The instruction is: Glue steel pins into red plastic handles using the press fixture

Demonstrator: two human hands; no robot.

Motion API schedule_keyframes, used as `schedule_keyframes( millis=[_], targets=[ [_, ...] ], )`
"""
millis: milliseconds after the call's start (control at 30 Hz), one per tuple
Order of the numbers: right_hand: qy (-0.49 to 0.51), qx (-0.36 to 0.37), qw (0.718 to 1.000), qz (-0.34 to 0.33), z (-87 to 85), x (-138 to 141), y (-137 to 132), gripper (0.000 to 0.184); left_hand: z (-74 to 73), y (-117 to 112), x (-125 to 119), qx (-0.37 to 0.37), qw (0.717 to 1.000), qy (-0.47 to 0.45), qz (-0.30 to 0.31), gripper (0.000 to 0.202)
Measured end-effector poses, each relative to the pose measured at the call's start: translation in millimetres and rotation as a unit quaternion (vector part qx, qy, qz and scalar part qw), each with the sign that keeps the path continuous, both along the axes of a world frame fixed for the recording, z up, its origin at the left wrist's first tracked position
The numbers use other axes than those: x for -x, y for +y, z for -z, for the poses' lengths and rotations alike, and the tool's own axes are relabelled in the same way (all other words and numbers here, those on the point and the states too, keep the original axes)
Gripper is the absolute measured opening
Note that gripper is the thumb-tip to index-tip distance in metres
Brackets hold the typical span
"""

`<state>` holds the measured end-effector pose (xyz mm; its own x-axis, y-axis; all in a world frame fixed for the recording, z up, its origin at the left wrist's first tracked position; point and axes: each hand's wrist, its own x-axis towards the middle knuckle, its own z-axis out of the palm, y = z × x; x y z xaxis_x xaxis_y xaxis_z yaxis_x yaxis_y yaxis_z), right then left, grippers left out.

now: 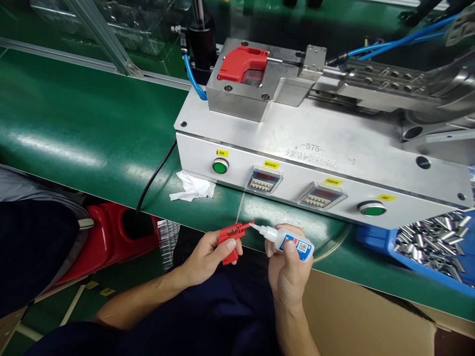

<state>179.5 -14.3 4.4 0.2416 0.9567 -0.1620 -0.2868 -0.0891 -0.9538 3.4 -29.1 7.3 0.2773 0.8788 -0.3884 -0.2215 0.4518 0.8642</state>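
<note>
My left hand (208, 257) grips a small red plastic part (232, 237) near the front edge of the green belt. My right hand (287, 272) holds a small white glue bottle (287, 240) with a blue and red label. The bottle's nozzle tip touches the right end of the red part. Both hands hover just in front of a silver metal machine (315, 143) marked 575. A second red plastic part (243, 64) sits in the metal fixture on top of that machine.
The machine's front carries two green buttons (220, 166) and two small displays. A crumpled white tissue (193, 188) lies on the green belt (74, 128). A blue tray with several metal tubes (434, 242) stands at right. A red container (107, 232) and a cardboard box (363, 316) sit below.
</note>
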Motion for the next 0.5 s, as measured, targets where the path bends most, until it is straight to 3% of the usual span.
schedule_keyframes(
  millis=[500],
  targets=[
    [0.008, 0.003, 1.000, 0.013, 0.3, 1.2, 0.6, 0.042, 2.3, 1.6, -0.1, -0.009, 1.000, -0.015, 0.000, 0.058]
  ],
)
